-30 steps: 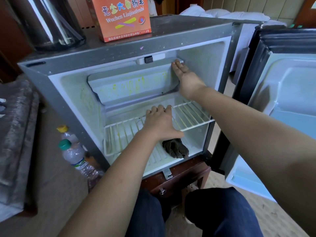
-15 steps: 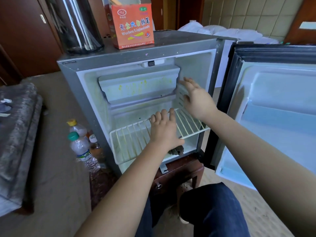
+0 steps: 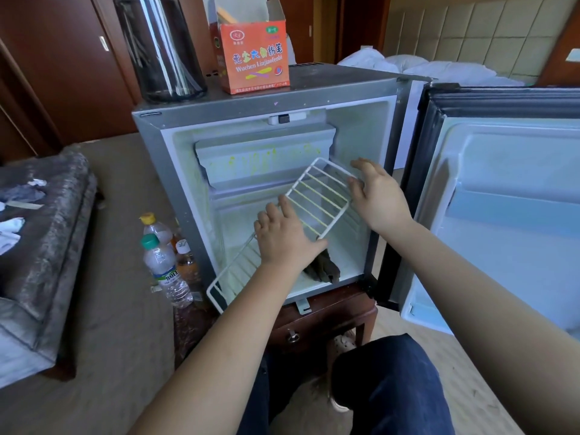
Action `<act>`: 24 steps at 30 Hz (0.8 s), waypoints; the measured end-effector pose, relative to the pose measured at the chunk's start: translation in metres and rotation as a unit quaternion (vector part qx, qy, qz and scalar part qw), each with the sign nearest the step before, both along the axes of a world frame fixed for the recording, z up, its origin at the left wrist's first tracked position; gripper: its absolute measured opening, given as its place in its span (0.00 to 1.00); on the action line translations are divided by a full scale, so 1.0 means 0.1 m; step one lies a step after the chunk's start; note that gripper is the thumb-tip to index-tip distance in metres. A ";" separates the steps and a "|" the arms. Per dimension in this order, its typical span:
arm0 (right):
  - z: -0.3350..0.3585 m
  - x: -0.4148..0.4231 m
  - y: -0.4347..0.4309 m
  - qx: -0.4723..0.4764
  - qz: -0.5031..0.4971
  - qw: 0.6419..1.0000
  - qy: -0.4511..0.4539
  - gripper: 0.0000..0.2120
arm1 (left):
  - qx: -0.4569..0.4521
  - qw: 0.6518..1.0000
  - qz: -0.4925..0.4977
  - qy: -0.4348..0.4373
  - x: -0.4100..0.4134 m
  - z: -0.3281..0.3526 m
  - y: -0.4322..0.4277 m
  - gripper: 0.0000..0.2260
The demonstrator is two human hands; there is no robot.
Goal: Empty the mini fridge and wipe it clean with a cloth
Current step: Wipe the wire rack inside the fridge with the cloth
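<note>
Bottles (image 3: pixel 163 268) are noted on the floor, left of the fridge (image 3: pixel 251 102). The wire shelf (image 3: pixel 317 199) is tilted in the opening, its long axis running from the low front-left corner up to the right rear. "Wuchen Liujiaofenbi" is read on the box (image 3: pixel 254 58) on top. The shelf's middle is gripped by the left hand (image 3: pixel 284 237), with the cloth (image 3: pixel 323 268) on the fridge floor beneath. The right hand (image 3: pixel 376 199), fingers straight, seemingly touches the raised edge. The door (image 3: pixel 502 215) is swung wide.

The orange cardboard box (image 3: pixel 255 58) on top of the mini fridge (image 3: pixel 329 81) reads 无尘六角粉笔 in coloured characters, with "Wuchen Liujiaofenbi" printed beneath. The fine line along its bottom edge is too small to read.
</note>
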State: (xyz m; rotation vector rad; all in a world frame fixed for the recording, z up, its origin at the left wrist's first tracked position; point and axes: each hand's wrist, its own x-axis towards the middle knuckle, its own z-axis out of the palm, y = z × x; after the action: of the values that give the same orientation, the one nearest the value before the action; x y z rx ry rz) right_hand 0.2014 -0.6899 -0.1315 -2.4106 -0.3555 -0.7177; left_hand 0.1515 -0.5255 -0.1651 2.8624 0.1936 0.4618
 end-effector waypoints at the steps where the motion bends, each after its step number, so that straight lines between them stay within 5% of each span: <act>1: -0.02 -0.03 0.02 0.016 0.000 1.000 -0.003 0.18 | -0.010 1.000 0.008 -0.004 -0.02 -0.02 0.04 0.52; 9: -0.52 -0.30 0.40 0.266 0.057 0.947 0.168 0.12 | -0.081 0.991 0.053 -0.094 0.09 -0.24 0.15 0.55; 14: -0.79 -0.13 0.58 0.259 0.035 0.955 0.138 0.11 | -0.106 0.982 0.077 -0.136 0.39 -0.51 0.12 0.54; 16: -0.85 0.01 0.58 0.249 0.018 0.959 0.132 0.13 | -0.113 0.986 0.061 -0.106 0.50 -0.56 0.15 0.55; 19: -0.93 0.25 0.56 0.377 0.031 0.904 0.200 0.11 | -0.141 0.990 -0.030 0.005 0.64 -0.54 0.30 0.56; 21: -1.01 0.40 0.55 0.398 0.031 0.891 0.216 0.10 | -0.252 0.965 -0.071 0.034 0.71 -0.54 0.43 0.41; 24: -1.16 0.55 0.58 0.338 0.032 0.917 0.207 0.12 | -0.384 0.919 -0.026 -0.084 0.82 -0.72 0.63 0.08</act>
State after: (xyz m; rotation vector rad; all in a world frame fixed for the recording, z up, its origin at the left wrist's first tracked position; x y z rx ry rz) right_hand 0.2568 -0.6323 -0.2472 -1.8049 0.0031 -0.2205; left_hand 0.2338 -0.4628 -0.2374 2.0439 0.2078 0.4819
